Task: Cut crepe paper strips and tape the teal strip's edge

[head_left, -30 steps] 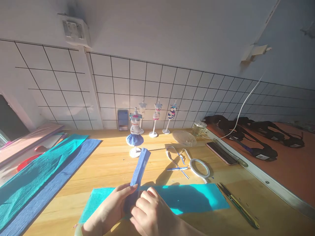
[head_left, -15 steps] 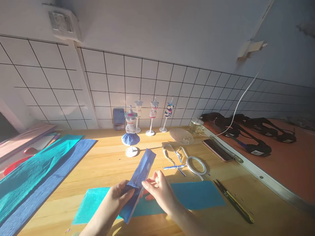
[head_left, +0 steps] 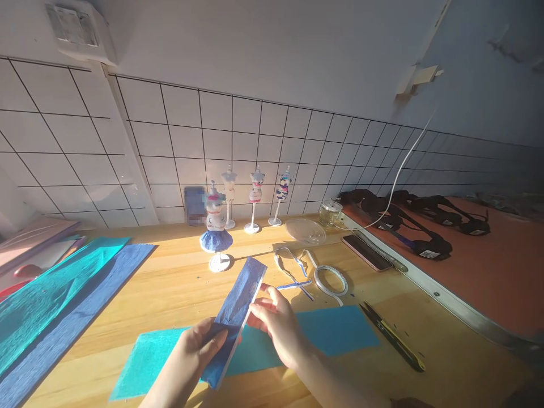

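While the left hand (head_left: 198,348) pinches the near end of a blue strip (head_left: 236,311), thumb on top and fingers beneath, the right hand (head_left: 276,320) pinches the strip's right edge at mid-length between thumb and fingertips. The strip slants up and away above a turquoise sheet (head_left: 335,331) lying flat on the table (head_left: 178,283). Just beyond stand a mannequin (head_left: 215,232), tape (head_left: 330,280) and tweezers (head_left: 291,272); scissors (head_left: 393,337) lie right of the sheet, paper rolls (head_left: 55,306) far left
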